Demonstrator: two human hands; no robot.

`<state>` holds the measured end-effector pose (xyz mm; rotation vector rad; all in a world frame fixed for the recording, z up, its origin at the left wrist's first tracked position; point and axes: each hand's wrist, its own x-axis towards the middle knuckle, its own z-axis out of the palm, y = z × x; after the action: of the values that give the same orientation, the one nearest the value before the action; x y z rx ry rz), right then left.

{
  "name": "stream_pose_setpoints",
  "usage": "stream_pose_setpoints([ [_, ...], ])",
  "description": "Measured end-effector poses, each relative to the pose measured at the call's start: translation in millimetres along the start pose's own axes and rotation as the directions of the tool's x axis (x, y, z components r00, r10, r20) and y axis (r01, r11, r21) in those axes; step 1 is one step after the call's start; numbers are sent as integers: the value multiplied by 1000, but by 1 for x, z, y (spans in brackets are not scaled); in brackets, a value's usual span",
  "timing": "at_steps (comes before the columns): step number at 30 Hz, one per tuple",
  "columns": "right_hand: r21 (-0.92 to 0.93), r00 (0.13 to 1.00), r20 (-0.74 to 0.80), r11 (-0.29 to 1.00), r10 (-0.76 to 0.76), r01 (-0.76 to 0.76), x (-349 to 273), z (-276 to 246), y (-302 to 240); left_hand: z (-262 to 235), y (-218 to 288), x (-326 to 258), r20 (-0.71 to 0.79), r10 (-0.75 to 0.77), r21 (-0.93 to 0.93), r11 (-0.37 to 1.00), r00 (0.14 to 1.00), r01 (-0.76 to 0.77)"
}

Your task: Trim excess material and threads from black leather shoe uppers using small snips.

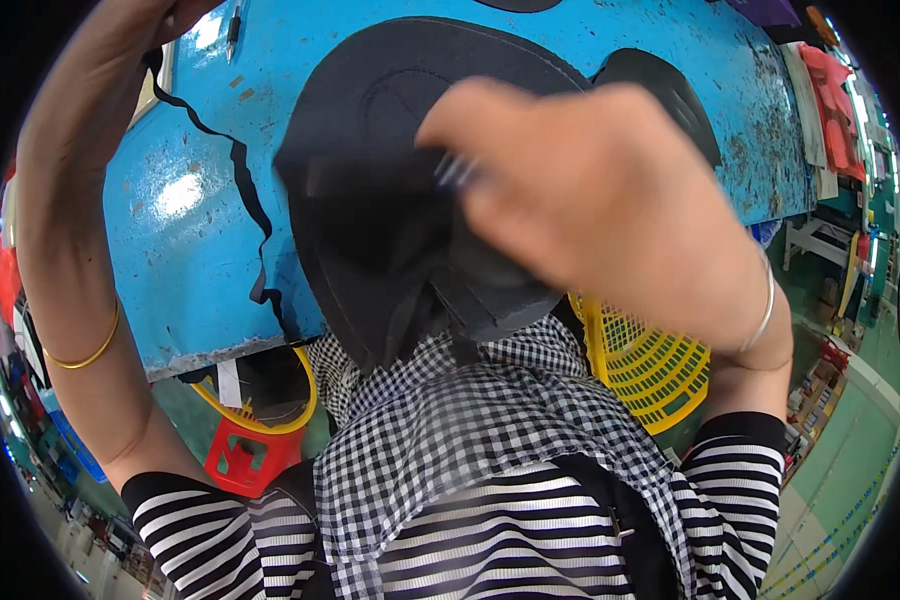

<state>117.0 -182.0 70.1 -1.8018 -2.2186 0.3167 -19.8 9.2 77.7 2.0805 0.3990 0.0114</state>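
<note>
Right hand (610,210) clenches black fabric piece (390,230) over the blue desk (180,260) near edge (blurred); left hand (175,15) pinches a black trim strip (245,190).

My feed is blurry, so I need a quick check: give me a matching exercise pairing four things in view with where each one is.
Things:
1. right hand
2. left hand
3. yellow plastic mesh basket
4. red plastic stool

Places:
A. under the edge of the blue worktable, lower left
B. raised at the top left, pulling a thin black strip
C. gripping the folded black fabric piece at centre
D. below the table, lower right

Pairs: 1-C, 2-B, 3-D, 4-A
</note>
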Motion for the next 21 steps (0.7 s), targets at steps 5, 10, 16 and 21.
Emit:
stream_pose_setpoints([
  [5,-266,887,-451,935,94,-234,-91,-6,85,3,-5,-1,33,98,32,995,995,-99],
  [10,965,182,-246,258,952,-45,-128,4,92,9,-9,4,280,-70,-5,997,958,75],
  [16,820,205,-305,366,930,-441,-201,9,130,39,-17,37,430,134,-60,991,893,-119],
  [21,823,523,-265,473,810,-315,-151,5,100,49,-18,38,404,147,15,986,903,-167],
])
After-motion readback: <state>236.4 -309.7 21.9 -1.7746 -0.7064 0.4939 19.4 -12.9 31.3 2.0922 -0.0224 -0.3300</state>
